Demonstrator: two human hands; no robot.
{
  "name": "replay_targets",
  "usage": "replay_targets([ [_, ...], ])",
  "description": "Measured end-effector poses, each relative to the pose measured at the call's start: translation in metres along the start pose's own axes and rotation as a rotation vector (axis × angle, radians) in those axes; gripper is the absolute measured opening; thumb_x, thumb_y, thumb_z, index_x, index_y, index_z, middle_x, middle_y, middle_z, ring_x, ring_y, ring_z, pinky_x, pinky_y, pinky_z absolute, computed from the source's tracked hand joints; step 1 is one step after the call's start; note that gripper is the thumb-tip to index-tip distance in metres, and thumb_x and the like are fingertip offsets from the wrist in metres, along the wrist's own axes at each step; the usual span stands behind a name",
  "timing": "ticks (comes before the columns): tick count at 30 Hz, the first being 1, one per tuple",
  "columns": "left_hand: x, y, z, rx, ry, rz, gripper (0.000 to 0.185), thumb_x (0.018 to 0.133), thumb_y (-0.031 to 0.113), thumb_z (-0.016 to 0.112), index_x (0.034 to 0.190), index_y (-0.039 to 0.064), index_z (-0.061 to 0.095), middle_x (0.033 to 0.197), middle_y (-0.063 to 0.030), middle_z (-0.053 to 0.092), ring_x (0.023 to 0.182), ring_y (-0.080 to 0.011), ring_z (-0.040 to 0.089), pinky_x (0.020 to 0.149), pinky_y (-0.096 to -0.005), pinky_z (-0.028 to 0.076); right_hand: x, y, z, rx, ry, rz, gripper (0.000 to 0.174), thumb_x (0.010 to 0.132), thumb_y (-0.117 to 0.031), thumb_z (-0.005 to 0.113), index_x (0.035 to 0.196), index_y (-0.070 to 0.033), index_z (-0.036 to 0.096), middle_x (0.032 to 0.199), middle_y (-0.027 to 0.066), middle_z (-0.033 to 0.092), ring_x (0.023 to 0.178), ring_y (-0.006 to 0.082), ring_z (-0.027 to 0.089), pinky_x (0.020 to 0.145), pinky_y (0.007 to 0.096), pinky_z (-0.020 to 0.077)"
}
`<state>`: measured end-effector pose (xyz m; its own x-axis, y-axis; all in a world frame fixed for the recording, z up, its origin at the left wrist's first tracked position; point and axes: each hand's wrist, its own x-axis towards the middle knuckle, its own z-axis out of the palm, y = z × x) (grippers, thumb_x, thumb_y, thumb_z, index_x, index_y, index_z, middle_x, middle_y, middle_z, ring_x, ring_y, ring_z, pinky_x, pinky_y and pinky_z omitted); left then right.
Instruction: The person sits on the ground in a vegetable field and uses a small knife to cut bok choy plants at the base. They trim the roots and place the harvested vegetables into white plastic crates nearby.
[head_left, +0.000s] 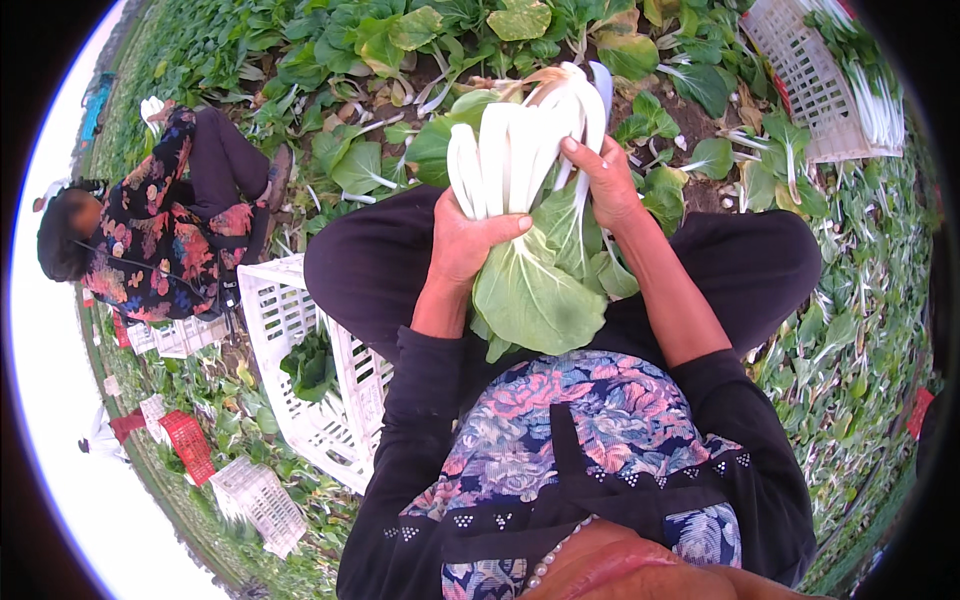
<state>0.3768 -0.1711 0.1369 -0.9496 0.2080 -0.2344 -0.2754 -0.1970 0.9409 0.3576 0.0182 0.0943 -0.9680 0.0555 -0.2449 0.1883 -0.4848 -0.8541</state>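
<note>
A bunch of bok choy (517, 154) with thick white stalks is held up in front of me, root ends away and green leaves hanging towards my lap. My left hand (476, 236) wraps the stalks from the left, thumb across their front. On the right, my right hand (611, 180) grips a stalk of the bunch between thumb and fingers. A pale bluish, blade-like piece (601, 86) stands beside the root ends; whether it is a knife blade is unclear. Broad leaves (540, 292) cover part of my lap.
By my left knee stands a white plastic crate (277, 360) with some greens inside. Another crate (810, 82), upper right, carries stacked bok choy. Growing plants (337, 45) and loose leaves cover the ground ahead. A person (165, 217) sits at left, near more crates (259, 502).
</note>
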Motion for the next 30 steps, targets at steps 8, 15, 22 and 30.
replay_targets([
  [8, 0.004, 0.000, -0.001, -0.008, -0.271, -0.033, 0.082, 0.055, 0.007, 0.080, 0.128, 0.000, 0.042, 0.116, -0.0068, 0.055, 0.105, -0.0173, 0.053, 0.093, -0.0303, 0.042, -0.006, 0.016, 0.011, 0.127, -0.039, -0.118, 0.044, 0.081, -0.031, 0.072, 0.107, 0.002, 0.059, 0.098, 0.0063, 0.065, 0.082, 0.0132, 0.060, 0.075, 0.0286, 0.0491],
  [15, -0.003, -0.018, -0.012, -0.400, -0.250, -0.285, 0.082, 0.058, 0.001, 0.066, 0.134, -0.002, 0.035, 0.119, -0.0154, 0.053, 0.105, -0.0262, 0.056, 0.091, -0.0364, 0.045, -0.009, -0.023, -0.005, -0.666, 0.028, -0.148, 0.053, 0.090, -0.051, 0.054, 0.084, 0.000, 0.065, 0.071, 0.0028, 0.059, 0.064, 0.0111, 0.052, 0.059, 0.0268, 0.0439],
  [22, -0.020, 0.001, -0.008, -0.696, -0.303, -0.395, 0.082, 0.061, 0.007, 0.062, 0.136, -0.003, 0.032, 0.122, -0.0210, 0.051, 0.109, -0.0322, 0.055, 0.098, -0.0411, 0.042, 0.005, -0.105, -0.030, -1.316, -0.193, -0.790, 0.029, 0.092, -0.030, 0.055, 0.087, -0.002, 0.061, 0.068, 0.0147, 0.054, 0.062, 0.0306, 0.055, 0.057, 0.0386, 0.0442],
  [30, -0.037, 0.012, -0.005, -0.580, -0.330, -0.426, 0.079, 0.059, 0.010, 0.062, 0.133, -0.006, 0.035, 0.118, -0.0198, 0.054, 0.103, -0.0287, 0.057, 0.094, -0.0366, 0.043, 0.004, -0.133, -0.020, -1.462, -0.637, -0.743, 0.016, 0.089, -0.019, 0.056, 0.092, -0.003, 0.058, 0.079, 0.0151, 0.059, 0.075, 0.0373, 0.057, 0.064, 0.0437, 0.0456],
])
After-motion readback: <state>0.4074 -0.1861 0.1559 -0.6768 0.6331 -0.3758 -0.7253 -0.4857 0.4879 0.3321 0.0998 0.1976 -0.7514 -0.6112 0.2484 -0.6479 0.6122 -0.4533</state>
